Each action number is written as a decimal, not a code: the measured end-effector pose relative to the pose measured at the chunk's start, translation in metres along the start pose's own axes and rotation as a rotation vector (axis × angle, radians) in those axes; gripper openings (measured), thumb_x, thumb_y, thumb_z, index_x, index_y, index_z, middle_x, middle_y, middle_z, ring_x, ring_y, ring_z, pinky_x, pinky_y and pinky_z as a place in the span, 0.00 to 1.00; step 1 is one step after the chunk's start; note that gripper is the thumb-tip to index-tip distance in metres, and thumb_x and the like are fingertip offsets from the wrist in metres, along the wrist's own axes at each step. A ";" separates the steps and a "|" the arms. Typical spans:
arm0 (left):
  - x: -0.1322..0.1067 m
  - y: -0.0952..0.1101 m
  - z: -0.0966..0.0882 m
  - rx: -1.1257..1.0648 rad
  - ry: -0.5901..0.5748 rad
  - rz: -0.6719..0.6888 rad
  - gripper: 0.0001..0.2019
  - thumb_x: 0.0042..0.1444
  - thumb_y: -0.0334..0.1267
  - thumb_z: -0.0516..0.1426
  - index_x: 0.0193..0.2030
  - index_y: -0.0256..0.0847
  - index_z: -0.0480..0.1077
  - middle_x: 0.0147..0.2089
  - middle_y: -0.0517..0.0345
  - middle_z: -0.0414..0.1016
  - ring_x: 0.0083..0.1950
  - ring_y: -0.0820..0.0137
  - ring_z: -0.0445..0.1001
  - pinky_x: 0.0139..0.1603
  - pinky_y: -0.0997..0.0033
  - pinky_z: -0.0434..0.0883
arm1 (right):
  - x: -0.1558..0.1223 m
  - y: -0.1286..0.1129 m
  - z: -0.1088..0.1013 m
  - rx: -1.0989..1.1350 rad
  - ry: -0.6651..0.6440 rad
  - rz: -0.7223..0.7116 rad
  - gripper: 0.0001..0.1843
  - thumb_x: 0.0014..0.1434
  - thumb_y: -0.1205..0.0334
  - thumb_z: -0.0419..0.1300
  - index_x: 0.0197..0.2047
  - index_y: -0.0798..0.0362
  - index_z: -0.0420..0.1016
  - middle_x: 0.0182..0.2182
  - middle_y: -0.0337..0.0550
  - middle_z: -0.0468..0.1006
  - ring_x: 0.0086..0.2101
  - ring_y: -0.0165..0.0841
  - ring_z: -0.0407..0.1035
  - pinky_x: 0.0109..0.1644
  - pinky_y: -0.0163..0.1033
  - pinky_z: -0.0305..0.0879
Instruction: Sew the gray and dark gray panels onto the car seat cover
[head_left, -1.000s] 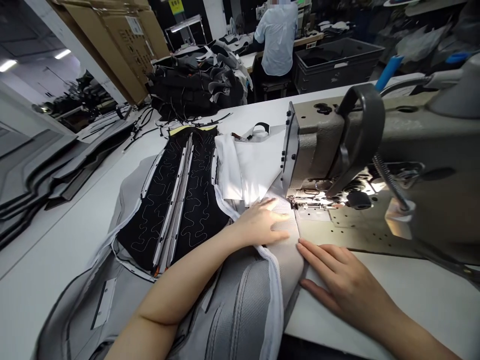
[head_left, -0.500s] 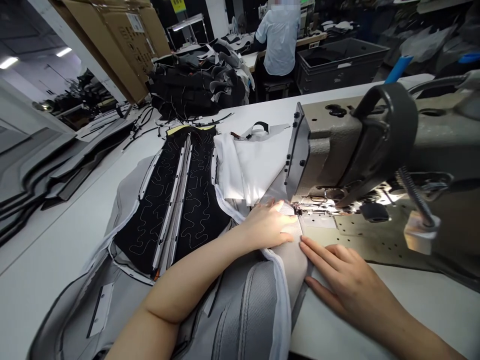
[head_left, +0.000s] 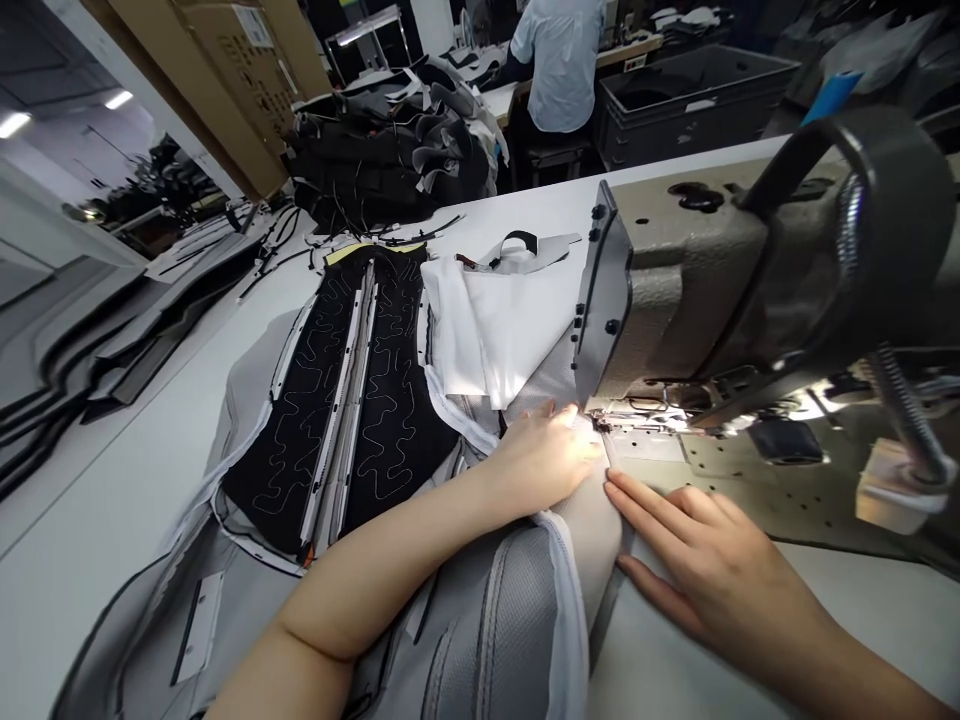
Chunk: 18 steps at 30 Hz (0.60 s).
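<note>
Left hand [head_left: 551, 458] has curled (grip unclear); right hand [head_left: 712, 565] lies spread at fabric edge [head_left: 609, 525].

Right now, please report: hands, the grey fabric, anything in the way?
Left hand on grey fabric. Right hand at its edge. Fabric reaches sewing machine. Possible obstacle: left fingertips, close by.

Cardboard [head_left: 229, 95] near dark fabric pile [head_left: 382, 150]; 1 pale-shirted person [head_left: 561, 65] beside grey crate [head_left: 667, 132].
</note>
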<state>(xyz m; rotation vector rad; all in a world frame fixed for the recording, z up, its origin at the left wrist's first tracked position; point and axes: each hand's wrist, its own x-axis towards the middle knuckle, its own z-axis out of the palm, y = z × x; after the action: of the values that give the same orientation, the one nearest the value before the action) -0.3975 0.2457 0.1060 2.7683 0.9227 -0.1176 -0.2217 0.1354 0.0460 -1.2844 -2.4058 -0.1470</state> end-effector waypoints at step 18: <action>0.007 -0.013 -0.007 -0.102 -0.041 0.051 0.10 0.61 0.33 0.51 0.37 0.40 0.74 0.44 0.55 0.75 0.45 0.65 0.70 0.48 0.68 0.67 | 0.007 0.005 0.005 0.031 0.007 -0.017 0.24 0.63 0.59 0.51 0.58 0.64 0.66 0.55 0.51 0.69 0.35 0.40 0.63 0.39 0.47 0.61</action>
<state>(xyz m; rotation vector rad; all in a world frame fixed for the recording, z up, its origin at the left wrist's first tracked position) -0.3992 0.2613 0.1094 2.6825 0.8243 -0.1153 -0.2224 0.1454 0.0441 -1.2480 -2.4047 -0.1187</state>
